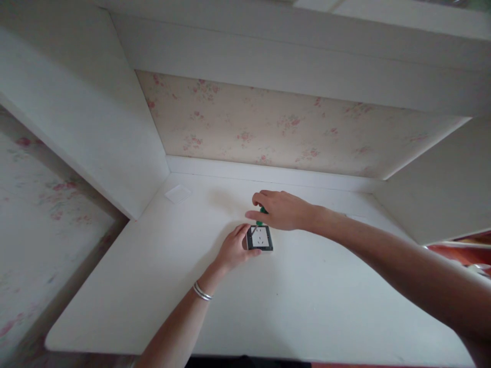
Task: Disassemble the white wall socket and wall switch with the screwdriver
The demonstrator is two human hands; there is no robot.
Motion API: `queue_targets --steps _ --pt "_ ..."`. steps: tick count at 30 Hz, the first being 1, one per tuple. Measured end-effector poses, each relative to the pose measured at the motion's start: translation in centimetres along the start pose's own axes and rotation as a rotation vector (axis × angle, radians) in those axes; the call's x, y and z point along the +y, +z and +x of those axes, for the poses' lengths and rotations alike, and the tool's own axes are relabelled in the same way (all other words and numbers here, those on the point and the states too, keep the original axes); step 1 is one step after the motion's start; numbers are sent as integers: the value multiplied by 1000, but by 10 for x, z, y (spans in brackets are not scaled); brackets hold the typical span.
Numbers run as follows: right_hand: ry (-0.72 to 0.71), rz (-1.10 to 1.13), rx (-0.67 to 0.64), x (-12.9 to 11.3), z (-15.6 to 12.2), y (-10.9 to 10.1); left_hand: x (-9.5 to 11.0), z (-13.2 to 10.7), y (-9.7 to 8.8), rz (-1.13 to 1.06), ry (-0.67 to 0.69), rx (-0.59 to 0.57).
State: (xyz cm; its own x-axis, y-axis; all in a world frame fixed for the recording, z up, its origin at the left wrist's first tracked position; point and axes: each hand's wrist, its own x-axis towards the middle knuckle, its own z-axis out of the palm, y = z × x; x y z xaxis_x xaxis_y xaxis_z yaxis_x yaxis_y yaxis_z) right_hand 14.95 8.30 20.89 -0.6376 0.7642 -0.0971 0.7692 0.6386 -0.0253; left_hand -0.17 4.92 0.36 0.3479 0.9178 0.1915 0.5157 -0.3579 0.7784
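A wall socket (261, 237) with a white face and a dark frame lies face up on the white desktop. My left hand (235, 247) grips it from the left, fingers at its upper left edge and thumb along the near edge. Above it, my right hand (282, 209) is closed around the green handle of a screwdriver (260, 223). The screwdriver's thin shaft slants down to the left side of the socket's frame; whether its tip sits in a screw is too small to tell.
On the desktop (326, 296), a flat white square cover plate (178, 194) lies at the back left. White panels flank the desk on both sides, and a white shelf (268, 56) overhangs it. Flowered wallpaper (245, 122) covers the back wall.
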Motion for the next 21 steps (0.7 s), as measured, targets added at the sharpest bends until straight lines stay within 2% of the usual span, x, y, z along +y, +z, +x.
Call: queue_targets --steps 2,6,9,11,15,17,21 --pt "-16 -27 -1 -1 1 1 0 0 0 -2 -9 3" --pt "-238 100 -54 -3 -3 -6 2 0 -1 -19 -9 -7" --pt "-334 204 -125 -4 -5 -11 3 0 -2 -20 -11 8" --pt "-282 183 -116 -4 -4 -10 4 0 -3 -20 -1 10" --pt "-9 3 7 -6 2 -1 6 -1 -4 -14 10 -1" --pt "-31 -17 20 -6 2 -1 5 -1 -4 -6 0 1" --pt "-211 120 -72 -4 -3 -7 4 -1 -4 -14 1 -20"
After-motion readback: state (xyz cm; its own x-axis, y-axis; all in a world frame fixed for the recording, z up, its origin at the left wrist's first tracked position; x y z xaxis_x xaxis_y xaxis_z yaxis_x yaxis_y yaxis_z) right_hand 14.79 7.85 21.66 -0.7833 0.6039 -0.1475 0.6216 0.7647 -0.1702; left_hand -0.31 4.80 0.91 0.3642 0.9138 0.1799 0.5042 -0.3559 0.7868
